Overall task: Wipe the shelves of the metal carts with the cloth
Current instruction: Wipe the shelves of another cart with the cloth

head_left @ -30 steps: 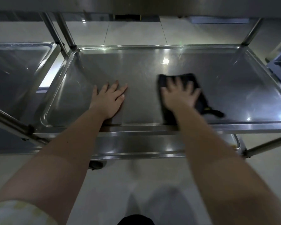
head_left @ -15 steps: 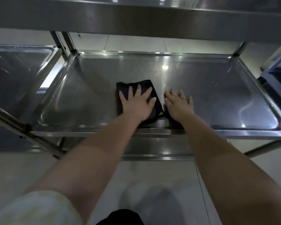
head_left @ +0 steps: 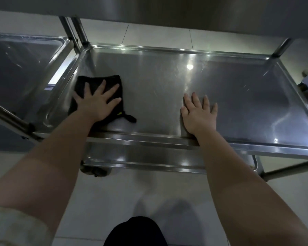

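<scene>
Flat and spread, the left hand (head_left: 98,102) presses the black cloth (head_left: 96,84) onto the metal shelf (head_left: 238,96), near its left rim. Well to the right of it, the right hand (head_left: 199,114) rests open-palmed on bare steel, fingers straight, holding nothing.

Dim, greyish light; one bright glare spot on the shelf (head_left: 238,89), soft blur, wide-angle bending at edges.

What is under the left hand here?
A black cloth, pressed flat on the shelf by the left hand. The cloth's middle is covered by the palm.
</scene>
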A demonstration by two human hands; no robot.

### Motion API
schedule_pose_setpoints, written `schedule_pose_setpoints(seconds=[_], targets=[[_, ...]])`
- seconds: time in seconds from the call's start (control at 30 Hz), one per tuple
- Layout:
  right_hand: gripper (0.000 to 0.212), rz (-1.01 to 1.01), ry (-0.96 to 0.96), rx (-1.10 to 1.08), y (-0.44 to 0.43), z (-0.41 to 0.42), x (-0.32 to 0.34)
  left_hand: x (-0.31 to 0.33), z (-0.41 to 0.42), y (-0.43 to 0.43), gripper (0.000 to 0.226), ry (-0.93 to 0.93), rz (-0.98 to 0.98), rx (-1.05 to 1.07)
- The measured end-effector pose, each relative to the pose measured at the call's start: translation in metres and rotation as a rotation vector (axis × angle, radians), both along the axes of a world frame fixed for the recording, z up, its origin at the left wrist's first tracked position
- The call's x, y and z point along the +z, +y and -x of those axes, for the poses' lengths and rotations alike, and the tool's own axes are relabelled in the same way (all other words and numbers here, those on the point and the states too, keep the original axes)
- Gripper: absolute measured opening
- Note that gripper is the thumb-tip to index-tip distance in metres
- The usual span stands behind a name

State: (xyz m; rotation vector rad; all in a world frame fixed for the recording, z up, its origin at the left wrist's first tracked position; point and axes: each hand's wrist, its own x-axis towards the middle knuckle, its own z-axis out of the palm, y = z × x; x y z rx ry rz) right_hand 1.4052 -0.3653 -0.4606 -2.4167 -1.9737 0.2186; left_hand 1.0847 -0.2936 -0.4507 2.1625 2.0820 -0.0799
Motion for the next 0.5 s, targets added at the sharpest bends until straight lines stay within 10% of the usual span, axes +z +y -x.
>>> schedule_pose_setpoints(seconds=[0.23,0.5], targets=[[0.053,0.011,-0.002,0.000,0.000,-0.003,0.000,-0.004,-0.179,-0.049,0.058,-0.054,0.008,-0.315],[0.054,0.005,0.053,0.017,0.003,-0.005,0.003,-0.006,-0.027,-0.039,0.066,-0.043,-0.024,-0.151]])
